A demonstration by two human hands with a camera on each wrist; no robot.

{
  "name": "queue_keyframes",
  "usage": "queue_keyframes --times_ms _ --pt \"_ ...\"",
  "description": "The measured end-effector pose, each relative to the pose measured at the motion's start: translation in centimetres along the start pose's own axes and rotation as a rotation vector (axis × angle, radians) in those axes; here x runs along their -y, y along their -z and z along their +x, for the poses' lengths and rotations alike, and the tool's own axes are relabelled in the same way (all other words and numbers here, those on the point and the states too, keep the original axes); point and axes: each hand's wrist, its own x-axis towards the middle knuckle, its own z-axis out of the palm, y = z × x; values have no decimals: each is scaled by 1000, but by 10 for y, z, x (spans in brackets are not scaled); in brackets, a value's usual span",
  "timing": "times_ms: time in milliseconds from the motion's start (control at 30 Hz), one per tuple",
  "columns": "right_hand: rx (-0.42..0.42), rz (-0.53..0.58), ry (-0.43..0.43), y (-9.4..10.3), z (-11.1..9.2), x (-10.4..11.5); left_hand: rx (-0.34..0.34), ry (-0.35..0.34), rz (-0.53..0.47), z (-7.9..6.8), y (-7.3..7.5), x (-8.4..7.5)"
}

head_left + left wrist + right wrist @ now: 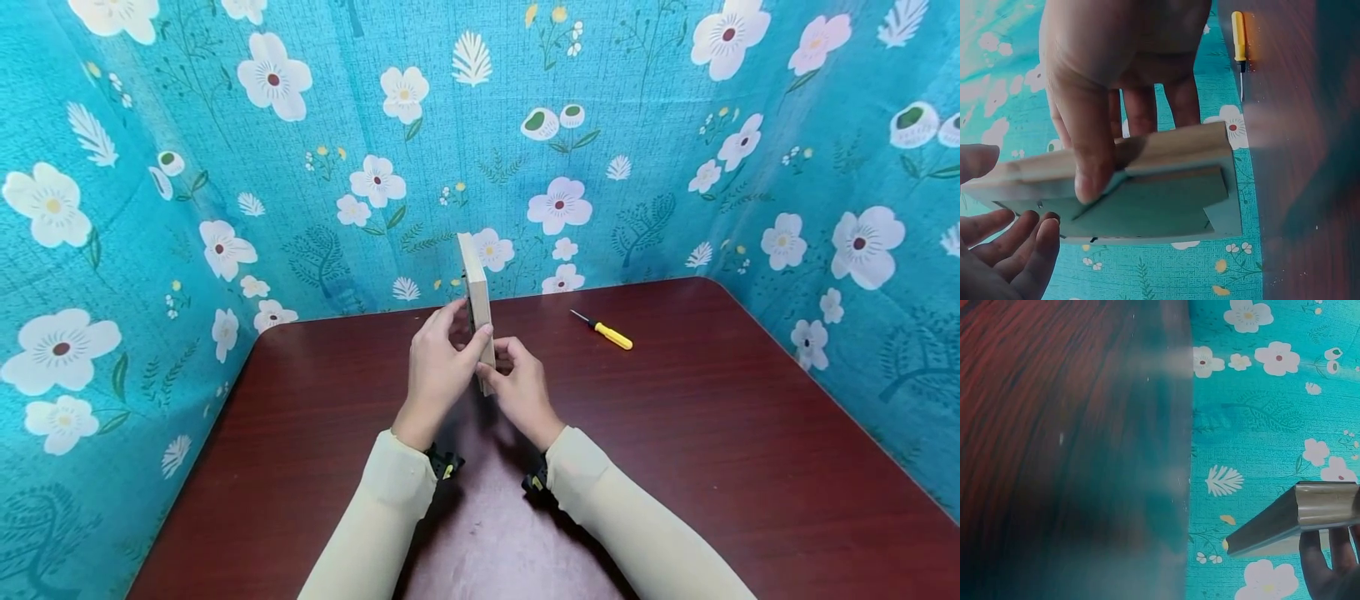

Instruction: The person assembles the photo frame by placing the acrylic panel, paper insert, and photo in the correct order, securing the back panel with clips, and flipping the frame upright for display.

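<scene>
A light wooden picture frame (480, 304) is held up edge-on between the hands, over the far half of the table. My left hand (438, 362) grips its near edge, thumb across the wood and fingers on the left side. Below and to the right, my right hand (521, 387) holds the lower part between thumb and fingers. The left wrist view shows the back panel (1160, 200) with small metal tabs along its border; right-hand fingers lie against its left end. In the right wrist view the frame (1325, 506) shows a moulded edge and a dark, shaded side.
A screwdriver (611, 334) with a yellow handle lies on the table to the right of the hands. The dark red wooden table (315, 467) has rounded far corners. Blue flowered cloth (450, 125) hangs behind it and along both sides.
</scene>
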Motion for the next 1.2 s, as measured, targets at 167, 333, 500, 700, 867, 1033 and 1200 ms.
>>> queue_keyframes --times_ms 167,333,500,700,867,1033,1200 --pt "-26 -21 32 -5 -1 -3 -27 15 1 0 -2 -3" --pt "-42 -33 48 -8 -2 -4 -68 30 25 0 -3 -4" --pt "-38 -30 43 -10 -3 -3 -93 36 24 -1 -6 -4" --pt "-78 -42 47 -10 -5 -5 -92 32 38 -2 -10 -4" --pt "-95 -38 95 -12 -6 -6 -105 47 53 -4 -12 -5" --pt "-102 -51 125 -14 -7 -5 -111 55 55 -5 -12 -4" --pt "-91 -64 163 -15 -7 -4 -119 56 44 -4 -12 -2"
